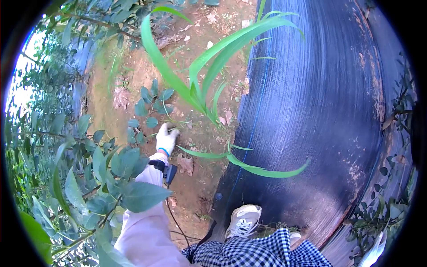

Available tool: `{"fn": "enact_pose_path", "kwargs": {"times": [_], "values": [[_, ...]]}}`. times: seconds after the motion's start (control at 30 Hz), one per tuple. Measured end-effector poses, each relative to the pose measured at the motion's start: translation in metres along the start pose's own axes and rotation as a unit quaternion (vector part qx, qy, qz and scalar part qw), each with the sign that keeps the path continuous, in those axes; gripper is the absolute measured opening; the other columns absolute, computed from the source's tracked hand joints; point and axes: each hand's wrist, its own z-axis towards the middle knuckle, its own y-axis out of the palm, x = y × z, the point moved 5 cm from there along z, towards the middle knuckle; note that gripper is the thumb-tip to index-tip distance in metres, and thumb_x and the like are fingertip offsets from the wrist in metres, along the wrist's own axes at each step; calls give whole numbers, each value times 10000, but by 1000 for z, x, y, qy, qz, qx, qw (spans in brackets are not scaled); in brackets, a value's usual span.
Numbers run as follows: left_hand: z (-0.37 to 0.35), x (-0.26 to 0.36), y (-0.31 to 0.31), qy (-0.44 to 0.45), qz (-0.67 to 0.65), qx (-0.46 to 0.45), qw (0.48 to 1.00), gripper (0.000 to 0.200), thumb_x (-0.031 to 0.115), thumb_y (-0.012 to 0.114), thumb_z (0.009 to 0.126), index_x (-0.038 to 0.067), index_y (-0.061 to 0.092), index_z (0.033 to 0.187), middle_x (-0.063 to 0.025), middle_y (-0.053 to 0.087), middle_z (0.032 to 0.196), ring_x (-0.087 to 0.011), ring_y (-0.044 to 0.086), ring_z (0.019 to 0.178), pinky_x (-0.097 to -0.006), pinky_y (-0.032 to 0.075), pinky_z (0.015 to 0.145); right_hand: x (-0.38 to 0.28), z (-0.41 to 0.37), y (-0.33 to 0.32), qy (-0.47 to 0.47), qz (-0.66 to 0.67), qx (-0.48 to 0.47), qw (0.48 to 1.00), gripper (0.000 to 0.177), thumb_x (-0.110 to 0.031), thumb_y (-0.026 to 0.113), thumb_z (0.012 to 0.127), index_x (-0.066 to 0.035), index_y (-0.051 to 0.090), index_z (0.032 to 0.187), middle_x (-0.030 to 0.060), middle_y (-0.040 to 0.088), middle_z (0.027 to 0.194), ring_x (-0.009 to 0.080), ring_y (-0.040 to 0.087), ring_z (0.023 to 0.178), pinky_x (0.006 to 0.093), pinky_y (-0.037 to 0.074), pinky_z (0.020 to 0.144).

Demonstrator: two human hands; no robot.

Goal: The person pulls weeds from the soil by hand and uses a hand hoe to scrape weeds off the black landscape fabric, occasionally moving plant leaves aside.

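Observation:
My left hand (167, 139), in a white glove, reaches down to the bare soil at the middle left. Its fingers are curled closed at ground level around thin blades of grass (181, 122), which stick out beside the fingertips; the exact grip is partly hidden. Just beyond the hand grows a small broad-leaved plant (151, 104). To its right a tall grass plant (200, 100) with long arching leaves rises close to the camera. A blue band circles the wrist, and a dark strapped device (167, 170) sits on the forearm. My right hand is out of view.
Black plastic sheeting (307, 111) covers the ground on the right. Leafy branches (129, 178) crowd the left side and overlap my sleeve. A dark cable (174, 218) hangs below the arm. My shoe (244, 220) stands on the sheeting's near end. Dry leaves (185, 164) lie on the soil.

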Motion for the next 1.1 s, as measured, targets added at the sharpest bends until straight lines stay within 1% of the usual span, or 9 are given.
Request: {"fn": "enact_pose_path", "kwargs": {"times": [0.13,0.23,0.4,0.6,0.67,0.8,0.9,1.0,1.1], "values": [[11,29,36,142,84,59,985,374,107,720,779,43,628,1136,-128,658,1071,-253,638,979,-339,490,867,3,14,19,-50,43,45,997,464,-351,547,975,55,596,1194,168,670,1069,253,608,917,345,468,847],[21,32,32,35,-10,86,996,141,84,666,844,22,642,969,-99,692,833,-212,646,777,-310,502,732,65,57,45,-28,150,-57,987,559,-367,478,1013,70,463,1360,172,517,1384,236,471,1256,339,292,1094],[-10,-24,-13,-132,-207,186,951,130,107,631,883,16,623,975,-77,677,841,-187,628,761,-314,499,725,74,73,55,0,189,-32,981,564,-385,474,1012,68,477,1349,173,563,1320,225,516,1190,333,344,1050],[-11,-11,12,131,146,119,973,390,125,695,783,25,599,1147,-135,654,951,-290,633,888,-340,490,845,55,86,63,-20,174,-19,984,549,-376,473,1014,66,487,1339,168,566,1306,218,515,1174,324,350,1037],[4,-22,20,54,223,90,969,330,109,664,827,32,602,1142,-97,648,934,-221,627,832,-323,513,741,50,89,61,-24,172,-11,985,543,-372,474,1015,66,490,1335,164,566,1304,214,513,1170,319,351,1034],[11,-31,35,-77,-138,28,987,268,84,594,911,55,583,1177,-30,620,946,-73,565,732,-225,478,544,45,90,59,-4,130,-37,991,573,-390,479,1006,62,463,1358,175,534,1341,239,506,1205,343,357,1046],[17,-40,56,78,-5,144,986,317,106,645,876,19,561,1168,-104,629,1012,-187,610,868,-300,510,770,48,93,67,-4,150,-31,988,589,-404,476,1004,62,456,1364,186,535,1340,256,513,1203,355,362,1043],[-3,74,38,137,142,101,975,360,99,674,831,21,571,1167,-166,620,1107,-263,614,946,-330,480,860,46,89,67,-9,149,-13,989,583,-402,472,1007,66,465,1355,188,556,1312,254,528,1170,349,367,1029],[27,35,59,155,93,66,981,333,169,703,778,57,613,1078,-181,638,939,-396,605,918,-394,495,808,45,88,61,-17,124,-4,992,568,-388,469,1013,71,470,1347,189,566,1299,241,536,1146,340,369,1021]]}}
